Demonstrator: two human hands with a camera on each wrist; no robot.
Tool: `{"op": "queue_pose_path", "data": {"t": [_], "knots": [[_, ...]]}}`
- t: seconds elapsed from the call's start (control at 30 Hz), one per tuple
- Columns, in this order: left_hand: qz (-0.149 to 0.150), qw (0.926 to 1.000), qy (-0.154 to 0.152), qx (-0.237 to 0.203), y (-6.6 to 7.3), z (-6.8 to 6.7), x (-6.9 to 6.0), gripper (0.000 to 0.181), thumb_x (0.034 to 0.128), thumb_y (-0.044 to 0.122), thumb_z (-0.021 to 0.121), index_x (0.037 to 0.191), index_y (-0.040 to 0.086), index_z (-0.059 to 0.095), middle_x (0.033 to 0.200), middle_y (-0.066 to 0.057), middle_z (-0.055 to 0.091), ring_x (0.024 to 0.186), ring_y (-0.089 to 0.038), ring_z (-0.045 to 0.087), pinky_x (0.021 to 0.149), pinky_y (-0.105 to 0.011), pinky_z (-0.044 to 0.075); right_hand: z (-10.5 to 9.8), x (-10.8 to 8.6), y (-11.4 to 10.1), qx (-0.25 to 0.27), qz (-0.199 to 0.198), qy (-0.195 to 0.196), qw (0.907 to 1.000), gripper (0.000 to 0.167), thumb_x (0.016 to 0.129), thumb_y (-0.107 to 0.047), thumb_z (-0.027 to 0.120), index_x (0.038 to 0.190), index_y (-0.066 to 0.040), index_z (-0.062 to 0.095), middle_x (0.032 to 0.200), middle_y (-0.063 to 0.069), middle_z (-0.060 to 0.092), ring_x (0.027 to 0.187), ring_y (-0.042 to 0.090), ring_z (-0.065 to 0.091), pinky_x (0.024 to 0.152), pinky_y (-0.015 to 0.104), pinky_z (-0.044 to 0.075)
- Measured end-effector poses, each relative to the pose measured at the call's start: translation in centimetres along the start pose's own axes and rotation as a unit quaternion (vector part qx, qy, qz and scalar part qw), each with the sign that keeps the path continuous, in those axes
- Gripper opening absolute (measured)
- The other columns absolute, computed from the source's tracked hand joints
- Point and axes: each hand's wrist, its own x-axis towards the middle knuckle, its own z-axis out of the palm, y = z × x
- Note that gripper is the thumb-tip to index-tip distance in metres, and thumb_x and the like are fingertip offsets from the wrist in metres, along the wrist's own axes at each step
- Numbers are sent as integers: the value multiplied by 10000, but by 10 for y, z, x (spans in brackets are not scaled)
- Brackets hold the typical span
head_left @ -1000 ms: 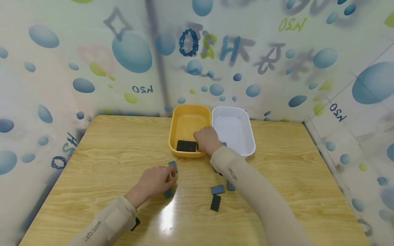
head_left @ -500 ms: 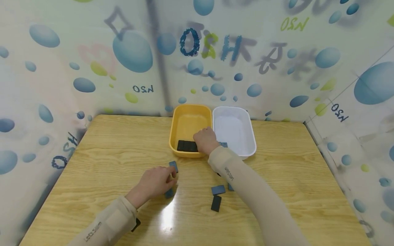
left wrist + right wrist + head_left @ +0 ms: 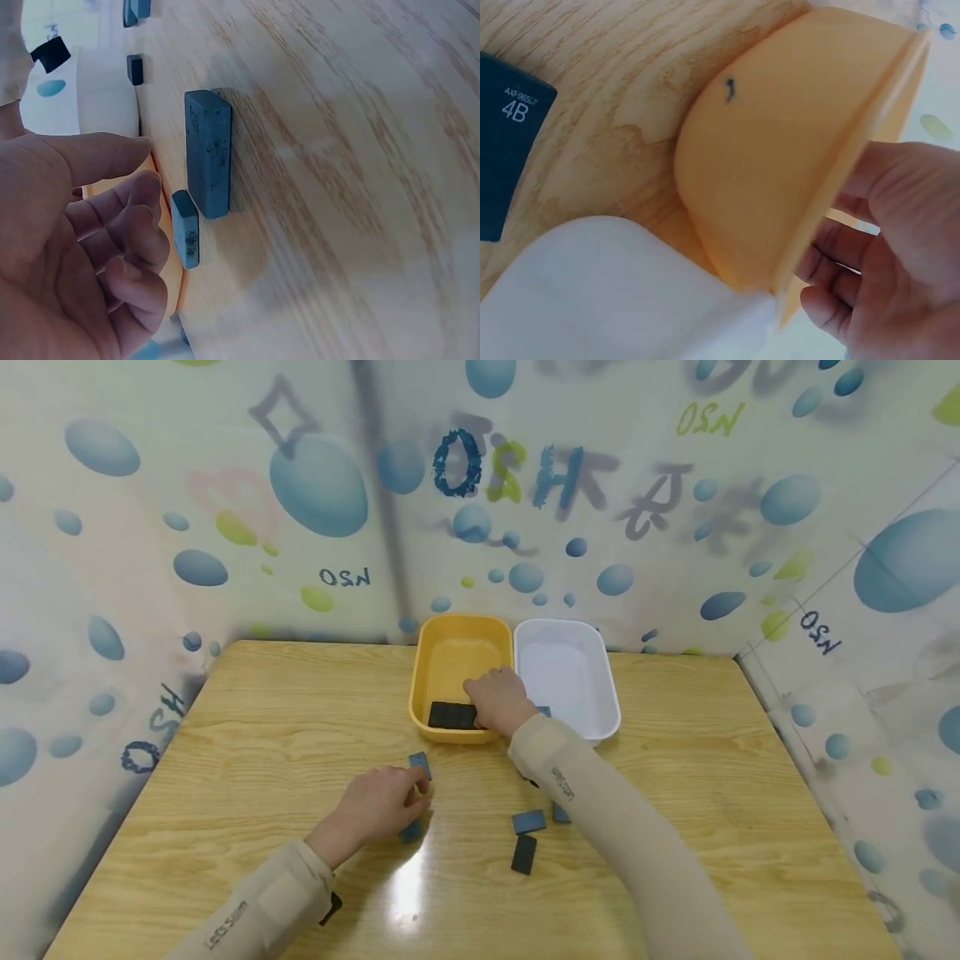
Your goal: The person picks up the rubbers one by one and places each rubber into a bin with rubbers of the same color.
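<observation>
My right hand point(image 3: 502, 700) reaches into the yellow tray point(image 3: 453, 653), at the right end of a row of black erasers point(image 3: 452, 715). In the right wrist view its fingers point(image 3: 836, 259) bend behind the tray's rim, which hides their tips and anything between them. My left hand point(image 3: 375, 802) hovers low over the table, fingers loosely curled and holding nothing. Near it lie one blue eraser point(image 3: 420, 765) beyond the fingers and another blue eraser point(image 3: 410, 832) partly under them. The left wrist view shows two bluish erasers point(image 3: 210, 154) apart from the fingers.
The white tray point(image 3: 566, 672) touches the yellow one and has blue erasers point(image 3: 543, 711) at its near left corner. Right of centre lie a blue eraser point(image 3: 529, 822), a black eraser point(image 3: 524, 854) and a part-covered blue eraser point(image 3: 561, 812). A black eraser point(image 3: 331, 908) sits by the left sleeve.
A black eraser beside my right hand has closed up leftward against the row, and the gap seen a second ago is gone. The left hand has stayed put.
</observation>
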Motion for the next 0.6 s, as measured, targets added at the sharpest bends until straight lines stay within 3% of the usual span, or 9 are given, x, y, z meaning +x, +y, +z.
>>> {"op": "queue_pose_path", "data": {"t": [0.33, 0.6], "knots": [[27, 10000, -3, -73, 1, 1, 0, 106, 885, 279, 708, 918, 205, 640, 686, 109, 585, 554, -59, 488, 510, -267, 397, -12, -23, 5, 205, -202, 397, 9988, 422, 870, -389, 722, 1228, -195, 613, 1065, -9, 702, 970, 222, 616, 897, 365, 438], [54, 10000, -12, -54, 3, 1, 0, 113, 886, 286, 706, 919, 203, 637, 689, 107, 581, 555, -64, 487, 512, -271, 398, -17, -48, 15, 582, -26, 464, 9972, 396, 901, -350, 693, 1256, -192, 614, 1140, 9, 691, 1008, 239, 609, 909, 377, 431]]}}
